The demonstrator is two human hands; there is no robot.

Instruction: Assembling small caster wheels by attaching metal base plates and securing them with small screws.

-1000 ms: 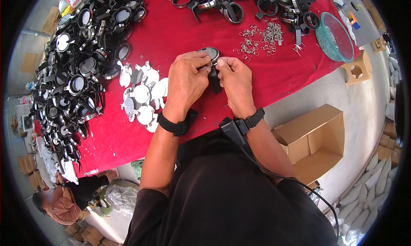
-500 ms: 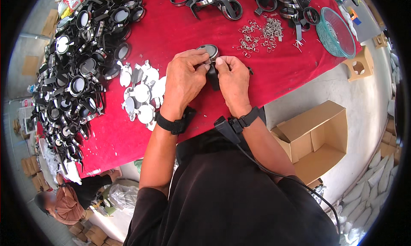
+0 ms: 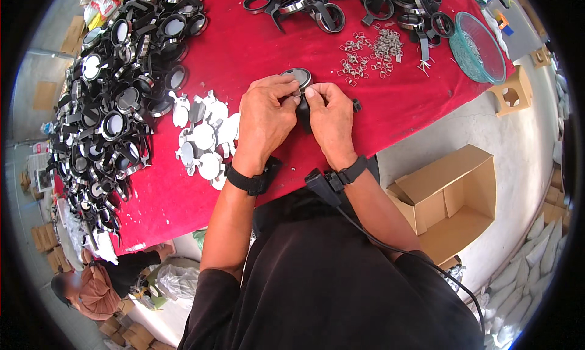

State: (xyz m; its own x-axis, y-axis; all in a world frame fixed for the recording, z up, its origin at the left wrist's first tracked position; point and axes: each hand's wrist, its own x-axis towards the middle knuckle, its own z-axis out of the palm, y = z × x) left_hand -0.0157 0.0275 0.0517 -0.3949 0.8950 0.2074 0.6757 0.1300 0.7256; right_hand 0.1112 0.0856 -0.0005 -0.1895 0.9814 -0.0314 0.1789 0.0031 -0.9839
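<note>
Both the left hand (image 3: 267, 115) and right hand (image 3: 332, 115) seem to pinch a round disc (image 3: 297, 75) by its black tab (image 3: 303, 122), near the front edge of the table (image 3: 256, 45), likely a fastening step needing steady pressure.

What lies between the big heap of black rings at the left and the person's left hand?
In the head view, flat, mostly white discs lie there on red cloth, between the heap and the left hand.
</note>
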